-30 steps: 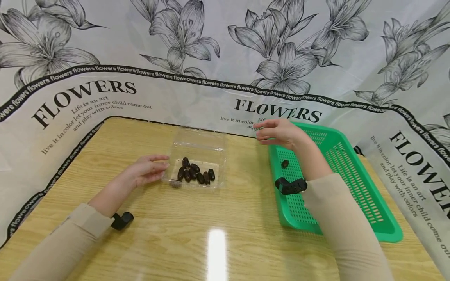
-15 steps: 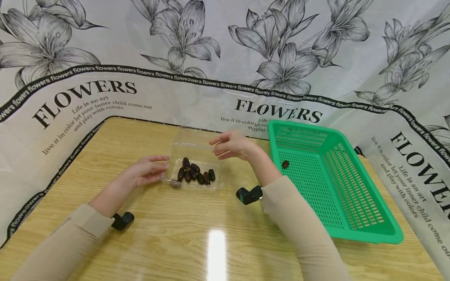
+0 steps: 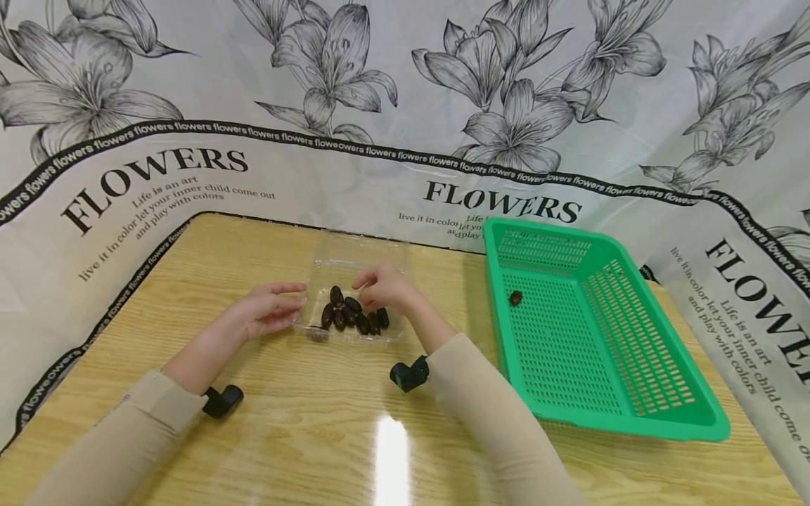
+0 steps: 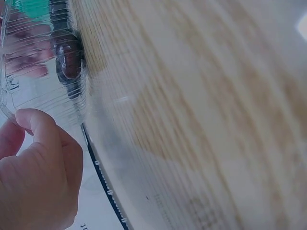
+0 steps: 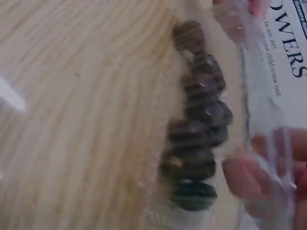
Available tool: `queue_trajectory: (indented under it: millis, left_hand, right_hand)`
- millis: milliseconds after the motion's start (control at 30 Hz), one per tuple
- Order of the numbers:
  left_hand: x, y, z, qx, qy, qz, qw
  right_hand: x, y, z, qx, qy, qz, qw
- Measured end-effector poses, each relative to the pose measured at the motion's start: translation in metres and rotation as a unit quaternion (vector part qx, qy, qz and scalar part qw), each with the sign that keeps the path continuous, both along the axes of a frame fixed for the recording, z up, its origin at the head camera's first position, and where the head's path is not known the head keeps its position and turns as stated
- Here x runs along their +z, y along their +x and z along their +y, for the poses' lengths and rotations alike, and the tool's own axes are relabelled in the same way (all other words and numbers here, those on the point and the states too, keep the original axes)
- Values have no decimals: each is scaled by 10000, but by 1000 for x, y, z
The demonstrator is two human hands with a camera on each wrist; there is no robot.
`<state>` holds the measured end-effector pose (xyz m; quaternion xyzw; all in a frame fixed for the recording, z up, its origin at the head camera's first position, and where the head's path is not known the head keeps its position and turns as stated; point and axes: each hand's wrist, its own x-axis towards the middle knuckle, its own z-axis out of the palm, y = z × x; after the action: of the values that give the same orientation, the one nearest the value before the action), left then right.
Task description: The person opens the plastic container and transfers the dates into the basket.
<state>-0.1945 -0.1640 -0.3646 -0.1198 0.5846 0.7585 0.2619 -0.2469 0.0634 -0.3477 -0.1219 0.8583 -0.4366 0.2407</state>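
A clear plastic box [image 3: 325,270] with its lid raised stands on the table, holding several dark brown dates [image 3: 338,318]. My left hand [image 3: 268,309] holds the box's left side. In the left wrist view, thumb and finger of this hand [image 4: 41,172] pinch the clear rim. Over the right part of the box is my right hand [image 3: 387,287], its fingers loosely bent toward the dates. The right wrist view, blurred, has the right fingertips [image 5: 244,177] beside the row of dates [image 5: 206,112], apart from them, with nothing seen between them.
A green perforated basket [image 3: 633,420] stands at the right, with one small dark date [image 3: 515,298] inside near its left wall. Behind the wooden table [image 3: 304,422] hangs a white flower-printed sheet [image 3: 405,84].
My right hand has moved left from above the green basket to the plastic box and lowered over the dates. The left hand has stayed on the box.
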Motion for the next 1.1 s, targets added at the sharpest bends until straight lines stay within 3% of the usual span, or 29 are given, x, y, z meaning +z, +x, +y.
queue_trajectory:
  millis: [67,167,267,533,900,1100]
  left_hand:
    - [-1,0,0,17,-3,-3,10000]
    - [0,-1,0,39,17,-7,10000]
    - [-1,-2,-1,46,53,-1,10000]
    - [0,0,0,18,91,-21,10000]
    - [0,0,-1,1,29,-28,10000]
    - [0,0,-2,20,41,-11,10000]
  right_hand:
    - [-5,3,-4,31,436,611,9972]
    - [-11,6,-10,95,1057,1538,9824]
    - [-16,6,-15,183,1254,1863,9743]
    - [-18,8,-22,404,1635,1977,9657]
    - [-12,9,-30,438,1987,1625,9655]
    - [-12,8,-30,508,1999,1777,9622]
